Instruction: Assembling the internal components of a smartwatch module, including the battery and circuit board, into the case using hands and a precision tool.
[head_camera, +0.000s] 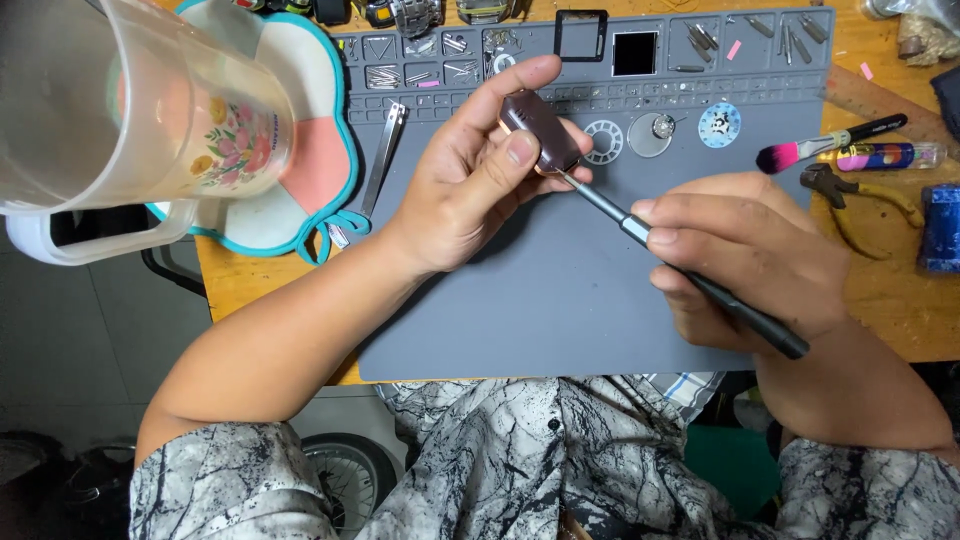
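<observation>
My left hand (465, 185) pinches the brown watch strap (540, 132); my right hand (745, 255) grips the pin tool (690, 275), tip at strap end. Dials and pins already sit out on the grey mat (560, 300); strap work unfinished.

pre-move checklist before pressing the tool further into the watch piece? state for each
1. Left hand grips the dark brown watch piece between thumb and fingers: ok.
2. Right hand holds the slim black tool pen-style: ok.
3. Tool tip meets the piece's lower edge: ok; exact seat cannot tell.
4. Piece held above the grey work mat, so dropped parts land on it: ok.
5. Plastic jug close beside the left forearm: not ok.
6. Tweezers within reach on the mat: ok.
</observation>
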